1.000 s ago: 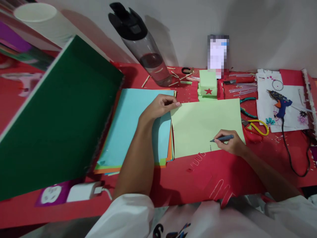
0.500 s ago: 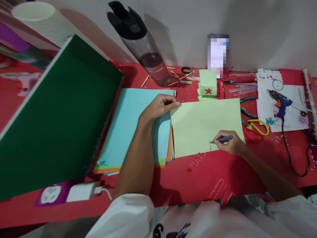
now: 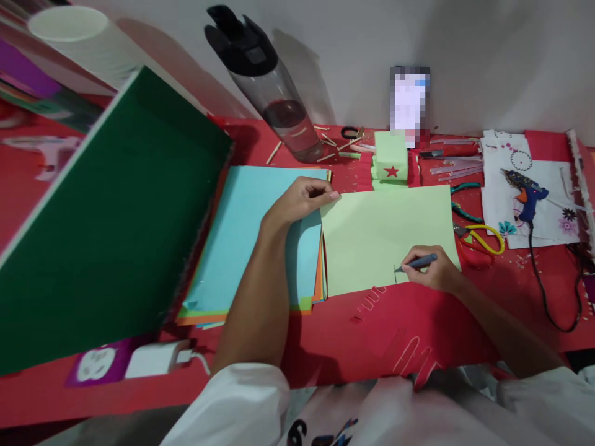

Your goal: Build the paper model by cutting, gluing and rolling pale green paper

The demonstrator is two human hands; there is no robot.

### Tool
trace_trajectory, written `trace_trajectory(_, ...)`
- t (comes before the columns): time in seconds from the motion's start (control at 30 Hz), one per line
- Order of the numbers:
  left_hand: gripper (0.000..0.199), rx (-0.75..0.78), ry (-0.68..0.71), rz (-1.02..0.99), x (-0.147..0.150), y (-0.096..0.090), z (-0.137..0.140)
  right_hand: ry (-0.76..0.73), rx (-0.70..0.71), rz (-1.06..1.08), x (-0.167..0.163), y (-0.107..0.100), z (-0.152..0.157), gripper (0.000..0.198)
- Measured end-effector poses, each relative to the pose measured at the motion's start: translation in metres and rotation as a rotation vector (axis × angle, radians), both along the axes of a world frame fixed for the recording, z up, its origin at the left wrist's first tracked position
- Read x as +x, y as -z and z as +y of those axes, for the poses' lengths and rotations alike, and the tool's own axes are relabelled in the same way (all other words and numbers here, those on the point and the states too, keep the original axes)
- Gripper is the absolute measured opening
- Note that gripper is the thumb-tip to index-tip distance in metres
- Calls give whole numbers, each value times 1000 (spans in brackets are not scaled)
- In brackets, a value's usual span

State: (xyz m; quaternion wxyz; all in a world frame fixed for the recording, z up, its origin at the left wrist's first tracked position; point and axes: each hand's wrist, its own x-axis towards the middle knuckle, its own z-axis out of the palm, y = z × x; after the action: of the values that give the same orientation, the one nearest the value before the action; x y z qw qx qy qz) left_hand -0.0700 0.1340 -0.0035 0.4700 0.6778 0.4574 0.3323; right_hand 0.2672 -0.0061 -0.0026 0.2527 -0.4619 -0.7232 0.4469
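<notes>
A light green sheet of paper lies on the red table. My right hand is closed round a dark grey pen, its tip against the sheet near the lower edge. A short upright pen line shows at the tip. Over at the sheet's upper left corner, my left hand has its fingers curled and its thumb tip on the paper, pressing it down. Beneath that hand and forearm is a stack of coloured paper with a light blue sheet on top.
A green board leans at the left beside a water bottle. Behind the sheet stand a green paper model with a red star and a phone. Pliers, scissors and a glue gun lie right.
The pen tip has moved slightly down, and the broken upright mark now looks like one continuous line. My left hand stays in place.
</notes>
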Motion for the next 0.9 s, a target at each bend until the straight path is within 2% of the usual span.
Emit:
trace_trajectory(0.17, 49, 12, 7, -9, 0, 2, 1, 95, 1, 27, -2, 3, 1, 12)
trace_trajectory(0.9, 52, 33, 3, -11, 2, 0, 1, 92, 2, 4, -2, 4, 2, 12)
